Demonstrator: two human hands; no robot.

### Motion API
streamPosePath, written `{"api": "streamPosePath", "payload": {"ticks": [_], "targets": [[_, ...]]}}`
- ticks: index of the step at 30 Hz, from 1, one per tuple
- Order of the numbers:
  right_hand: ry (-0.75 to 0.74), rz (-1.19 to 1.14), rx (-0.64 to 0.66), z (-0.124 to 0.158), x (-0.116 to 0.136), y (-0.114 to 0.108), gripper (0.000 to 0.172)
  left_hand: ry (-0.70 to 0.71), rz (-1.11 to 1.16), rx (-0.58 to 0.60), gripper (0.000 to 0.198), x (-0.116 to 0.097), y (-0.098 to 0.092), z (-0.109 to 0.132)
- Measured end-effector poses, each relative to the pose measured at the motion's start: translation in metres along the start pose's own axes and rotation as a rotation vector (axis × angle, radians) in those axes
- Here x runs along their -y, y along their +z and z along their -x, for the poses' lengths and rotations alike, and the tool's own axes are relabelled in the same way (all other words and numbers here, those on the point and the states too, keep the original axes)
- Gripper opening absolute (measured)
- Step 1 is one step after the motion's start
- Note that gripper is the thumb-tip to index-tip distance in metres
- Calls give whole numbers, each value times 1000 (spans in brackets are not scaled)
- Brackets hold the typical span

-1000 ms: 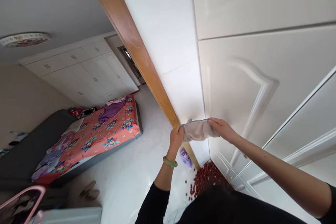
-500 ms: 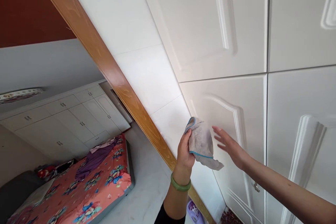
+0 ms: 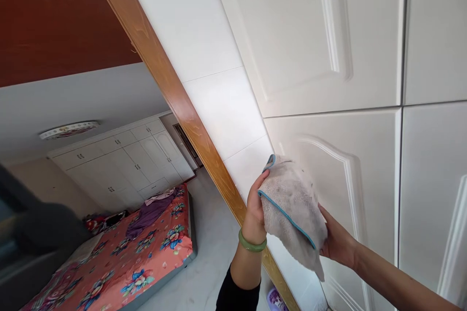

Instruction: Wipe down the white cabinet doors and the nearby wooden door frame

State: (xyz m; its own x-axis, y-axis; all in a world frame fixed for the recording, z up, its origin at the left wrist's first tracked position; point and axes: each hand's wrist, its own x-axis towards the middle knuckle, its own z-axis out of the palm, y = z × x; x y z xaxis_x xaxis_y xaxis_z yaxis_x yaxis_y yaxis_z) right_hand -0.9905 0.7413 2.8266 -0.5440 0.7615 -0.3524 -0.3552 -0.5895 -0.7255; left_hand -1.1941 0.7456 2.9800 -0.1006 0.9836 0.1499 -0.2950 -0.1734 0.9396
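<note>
White cupboard doors stand behind a grey cloth between two hands

Pale wall tiles run slantwise beside the cupboard, bordered by a wooden door frame. Past the frame is a bedroom with a bed under a coral sheet patterned with blue flowers. Purple clothing lies on the bed, a long white wardrobe lines the far wall, and a ceiling light shows above it. Something dark and blurred fills the left edge.

The cloth is in front of the tiles and the lower cupboard door; whether it touches either cannot be told. It hangs loosely folded, with dark smudges on its fabric and blue stitching across the front.

The left hand, with a green bangle on its wrist, has a narrow grip on the cloth's left side, thumb near a blue-edged corner. The right hand meets the cloth's right side, its fingers partly hidden behind the fabric, so how closely its grip is closed cannot be told.

Low down, near the foot of the frame, a purple bottle is partly in view.
</note>
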Motion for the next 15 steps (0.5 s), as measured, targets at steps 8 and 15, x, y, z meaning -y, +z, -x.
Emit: {"api": "streamPosePath", "payload": {"ticks": [8,15], "targets": [[-374,14,-60,40,78,52,52,272,-359,144,65,35,13,24],[-729,214,-122,79,130,95,65,810,-737,103,74,50,51,29]]}}
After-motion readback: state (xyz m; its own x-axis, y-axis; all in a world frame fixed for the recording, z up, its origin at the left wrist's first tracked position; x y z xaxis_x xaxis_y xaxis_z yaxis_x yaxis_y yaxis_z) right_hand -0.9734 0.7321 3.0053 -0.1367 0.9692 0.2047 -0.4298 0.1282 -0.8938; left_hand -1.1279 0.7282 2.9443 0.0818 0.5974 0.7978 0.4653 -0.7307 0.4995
